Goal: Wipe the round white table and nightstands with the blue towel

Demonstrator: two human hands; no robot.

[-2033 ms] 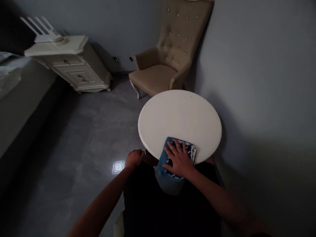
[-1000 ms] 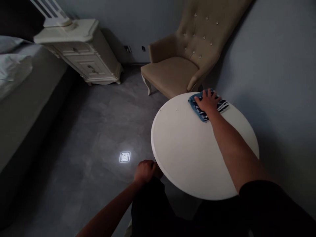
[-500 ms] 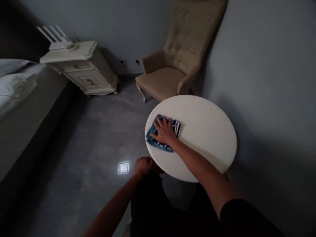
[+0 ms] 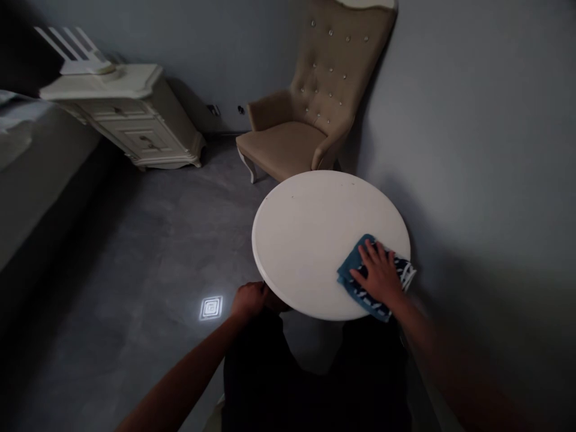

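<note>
A round white table (image 4: 297, 246) stands in front of my knees. Spread flat on a folded blue cloth (image 4: 353, 264), patterned in navy and white, is my right hand (image 4: 378, 273). The cloth lies near the table's right edge, with its corners reaching over the rim. My left hand (image 4: 249, 300) is closed at the table's near left edge, its fingertips hidden beneath the rim.
A tan tufted armchair (image 4: 288, 147) stands just behind the table. To the left are a cream nightstand (image 4: 148, 135) bearing a white router (image 4: 83, 60), and a bed (image 4: 49, 162). A grey wall (image 4: 486, 150) rises close on the right. A bright square light patch (image 4: 211, 308) shows on the floor.
My right hand has slid the cloth across the tabletop from the left side to the right edge. My left hand stays at the table's edge. The view has shifted slightly.
</note>
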